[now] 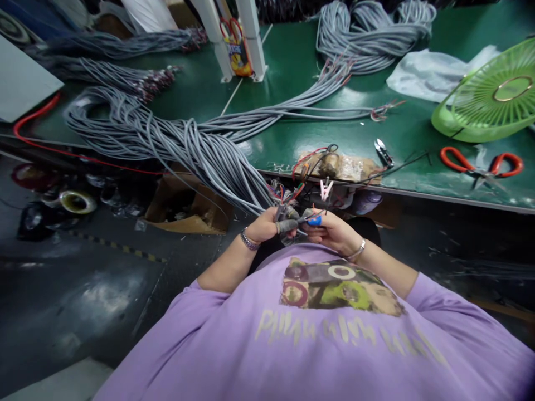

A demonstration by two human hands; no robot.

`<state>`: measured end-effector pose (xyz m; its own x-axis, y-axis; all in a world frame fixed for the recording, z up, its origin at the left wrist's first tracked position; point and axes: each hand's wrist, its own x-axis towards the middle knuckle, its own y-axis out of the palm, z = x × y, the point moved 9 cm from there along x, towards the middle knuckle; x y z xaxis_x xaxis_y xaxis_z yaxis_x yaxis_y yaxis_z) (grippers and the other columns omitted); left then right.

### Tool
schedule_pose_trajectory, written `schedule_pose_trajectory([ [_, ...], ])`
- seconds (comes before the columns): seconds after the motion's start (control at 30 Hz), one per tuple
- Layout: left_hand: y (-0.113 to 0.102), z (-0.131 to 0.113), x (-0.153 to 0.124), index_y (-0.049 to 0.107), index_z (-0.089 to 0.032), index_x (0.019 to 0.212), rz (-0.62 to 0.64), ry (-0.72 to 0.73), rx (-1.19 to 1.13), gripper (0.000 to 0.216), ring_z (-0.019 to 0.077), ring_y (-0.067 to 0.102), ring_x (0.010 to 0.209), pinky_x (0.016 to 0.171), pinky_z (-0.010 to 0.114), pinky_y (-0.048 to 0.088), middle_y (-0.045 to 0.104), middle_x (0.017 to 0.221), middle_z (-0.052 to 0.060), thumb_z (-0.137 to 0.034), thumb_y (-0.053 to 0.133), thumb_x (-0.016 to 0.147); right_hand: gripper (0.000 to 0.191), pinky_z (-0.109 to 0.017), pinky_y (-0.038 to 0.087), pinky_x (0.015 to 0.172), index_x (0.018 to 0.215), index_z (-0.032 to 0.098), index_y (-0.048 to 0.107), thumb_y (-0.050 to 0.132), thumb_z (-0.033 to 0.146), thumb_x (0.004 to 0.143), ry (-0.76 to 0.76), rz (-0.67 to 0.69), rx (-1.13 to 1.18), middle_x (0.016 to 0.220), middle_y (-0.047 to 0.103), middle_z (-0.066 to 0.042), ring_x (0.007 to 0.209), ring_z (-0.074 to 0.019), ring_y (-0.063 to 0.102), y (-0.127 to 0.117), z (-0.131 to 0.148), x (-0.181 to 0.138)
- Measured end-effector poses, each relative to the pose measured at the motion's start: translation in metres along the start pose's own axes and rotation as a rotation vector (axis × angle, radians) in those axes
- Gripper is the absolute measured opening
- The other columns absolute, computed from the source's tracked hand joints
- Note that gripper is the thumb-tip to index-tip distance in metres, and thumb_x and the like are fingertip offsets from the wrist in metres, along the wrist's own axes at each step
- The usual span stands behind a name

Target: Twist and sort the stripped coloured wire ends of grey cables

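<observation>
In front of my purple shirt, my left hand is closed in a pinch on a grey cable end, with grey covers on its fingertips. My right hand meets it from the other side, its fingers pressed together on the same cable end and a blue cover on one fingertip. Thin coloured wires fan out just above my left hand. A thick bundle of grey cables hangs over the bench edge and runs down to my hands. The exact contact between fingers and cable is partly hidden.
On the green bench lie red-handled scissors, small snips, a green fan and more coiled grey cables. A taped block with a pink clip sits at the edge. Below stands a cardboard box.
</observation>
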<state>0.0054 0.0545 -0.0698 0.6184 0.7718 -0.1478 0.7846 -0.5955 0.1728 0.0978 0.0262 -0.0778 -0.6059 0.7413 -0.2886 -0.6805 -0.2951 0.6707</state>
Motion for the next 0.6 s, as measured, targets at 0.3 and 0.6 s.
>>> schedule_pose_trajectory([
  [0.3,-0.038,-0.027,-0.007,0.059,-0.016,0.072,-0.297,0.224,-0.314,0.052,0.0042,0.038,0.032,0.043,0.021,0.037,0.042,0.041,-0.009,-0.062,0.082,0.067,0.031,-0.023,0.028,0.043,0.073,0.018,0.062,0.080,0.044,0.071,-0.267,-0.324,-0.562,0.052,0.049,0.006,0.044,-0.0073,0.035,-0.024,0.037,-0.021],
  [0.6,-0.034,-0.018,-0.008,0.056,-0.016,0.073,-0.309,0.168,-0.244,0.053,0.0054,0.040,0.033,0.040,0.021,0.031,0.046,0.041,-0.008,-0.061,0.083,0.066,0.028,-0.031,0.043,0.057,0.105,0.023,0.073,0.077,0.037,0.080,-0.830,-0.498,-1.081,0.073,0.061,-0.002,0.059,-0.0147,0.047,0.026,0.109,-0.062],
])
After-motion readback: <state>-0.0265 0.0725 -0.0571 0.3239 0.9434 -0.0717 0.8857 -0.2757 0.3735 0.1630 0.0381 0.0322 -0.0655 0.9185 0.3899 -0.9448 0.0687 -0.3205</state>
